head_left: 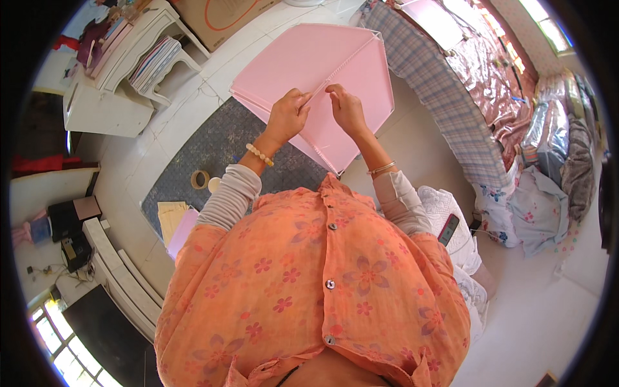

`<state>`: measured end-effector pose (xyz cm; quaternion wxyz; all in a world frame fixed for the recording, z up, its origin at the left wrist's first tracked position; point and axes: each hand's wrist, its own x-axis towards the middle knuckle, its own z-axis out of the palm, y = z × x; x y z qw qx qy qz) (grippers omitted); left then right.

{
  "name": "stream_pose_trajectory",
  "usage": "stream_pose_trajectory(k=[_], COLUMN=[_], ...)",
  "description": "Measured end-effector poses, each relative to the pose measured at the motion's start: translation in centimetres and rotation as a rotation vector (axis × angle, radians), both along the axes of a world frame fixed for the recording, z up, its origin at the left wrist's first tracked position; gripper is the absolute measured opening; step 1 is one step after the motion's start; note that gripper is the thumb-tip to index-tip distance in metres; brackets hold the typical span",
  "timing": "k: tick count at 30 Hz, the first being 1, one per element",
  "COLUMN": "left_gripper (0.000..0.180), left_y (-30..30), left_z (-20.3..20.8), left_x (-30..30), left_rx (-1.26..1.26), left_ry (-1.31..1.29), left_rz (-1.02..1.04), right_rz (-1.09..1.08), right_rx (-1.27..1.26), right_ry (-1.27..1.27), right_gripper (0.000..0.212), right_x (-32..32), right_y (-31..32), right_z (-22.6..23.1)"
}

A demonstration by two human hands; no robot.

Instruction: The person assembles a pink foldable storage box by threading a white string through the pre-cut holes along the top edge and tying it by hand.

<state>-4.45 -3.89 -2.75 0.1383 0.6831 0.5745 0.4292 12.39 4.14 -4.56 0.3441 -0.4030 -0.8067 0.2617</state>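
Observation:
A large pink panelled piece, box-like in shape, stands in front of me with white twisted cord running along its edge. My left hand is closed, thumb and fingers pinching the cord near the middle of the piece. Just to the right, my right hand has its fingers curled in a pinch above the pink surface, close to the cord. Whatever sits between those fingertips is too small to make out. Lower down, the cord continues toward the near corner.
Under the pink piece lies a dark grey mat, with a tape roll on it. A bed with a plaid cover stands to the right. At the left is a white cabinet; a phone lies on white lace cloth beside me.

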Motion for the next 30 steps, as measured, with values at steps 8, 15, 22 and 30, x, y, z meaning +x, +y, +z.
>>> stream_pose_trajectory(k=[8,15,22,30], left_gripper=[0.028,0.028,0.028,0.019], left_y=[0.1,0.3,0.1,0.6], left_z=[-0.2,0.0,0.2,0.5], left_x=[0.7,1.8,2.3,1.8], left_rx=[-0.019,-0.02,-0.041,-0.115], left_ry=[-0.017,-0.017,-0.028,-0.077], left_rz=[0.004,0.048,0.101,0.277], right_rz=[-0.156,-0.098,-0.012,0.398], right_rx=[-0.038,-0.073,0.344,0.122], right_ry=[-0.105,-0.482,-0.567,-0.771], right_gripper=[0.013,0.02,0.021,0.019], right_x=[-1.9,-2.2,0.1,-2.9], right_y=[0.1,0.0,4.2,7.8], right_z=[1.3,5.4,9.1,8.4])
